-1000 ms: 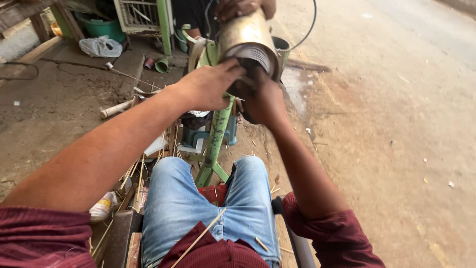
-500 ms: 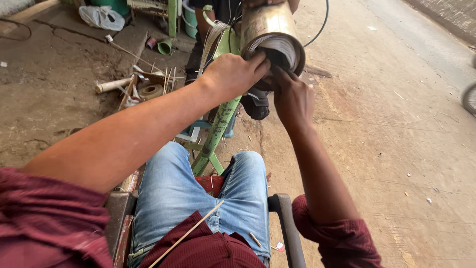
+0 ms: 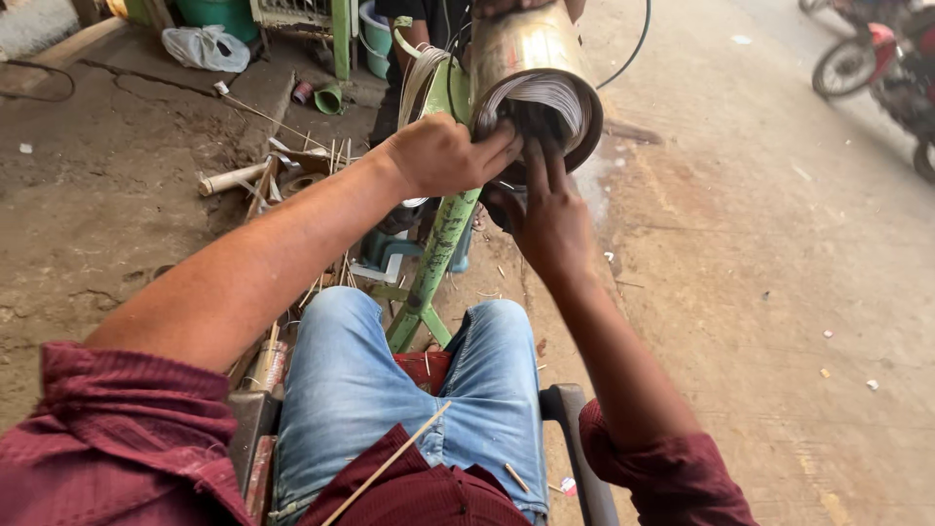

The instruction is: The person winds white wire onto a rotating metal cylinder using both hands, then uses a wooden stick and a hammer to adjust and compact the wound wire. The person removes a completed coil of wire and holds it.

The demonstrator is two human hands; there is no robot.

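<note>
Seated person, head cam looking down. Metal drum (image 3: 531,68) sits on top of a green stand (image 3: 438,253), open end facing the person, right in front of the knees at about chest height. Thin pale strips (image 3: 545,93) lie packed w/ their ends showing round the upper inside of the drum's rim.

L hand (image 3: 443,156) curled, fingertips pinched at the lower left of the rim on the strip ends. R hand (image 3: 550,219) reaches up from below, fingers straight and pushed into the drum mouth; can't tell if it grips anything in there, too dark.

Progress, judged: strips already loaded along the top arc of the opening, lower part looks dark and unfilled, so prob partway; both hands busy at the mouth. More loose sticks (image 3: 312,166) lie on the ground (image 3: 107,214) to the left, and one thin stick (image 3: 390,463) rests across the lap.

Edges/room: drum rim is thin sheet metal, fingers are right on it. Another person's hand (image 3: 516,8) holds the far top of the drum, so the far side is taken. Left side cluttered w/ sticks, a pipe (image 3: 229,180), a plastic bag (image 3: 205,47), a green bucket (image 3: 219,15). Right side is open concrete, w/ a motorbike (image 3: 877,58) well apart at top right. Stand's legs sit between the person's knees, little room low down.
</note>
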